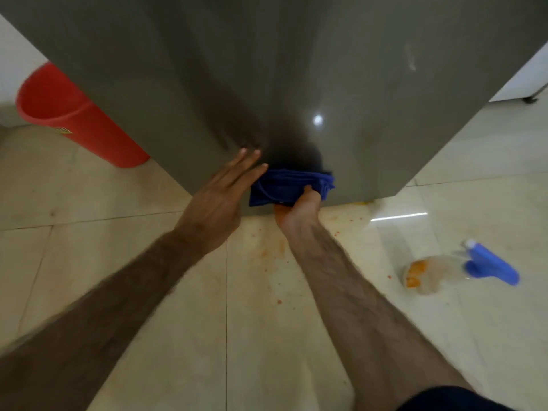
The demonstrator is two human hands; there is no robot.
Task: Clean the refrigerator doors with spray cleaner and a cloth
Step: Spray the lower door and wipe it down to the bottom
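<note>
The grey refrigerator door fills the upper part of the head view, seen from above down to its bottom edge. My right hand grips a dark blue cloth and holds it against the door's lowest part. My left hand lies flat with straight fingers on the door just left of the cloth, fingertips touching the surface. A spray bottle with a blue trigger head and clear body lies on its side on the floor to the right, apart from both hands.
An orange-red bucket stands on the floor left of the refrigerator. The pale tiled floor carries orange stains and small drops below the door. A white appliance or cabinet stands at the right edge.
</note>
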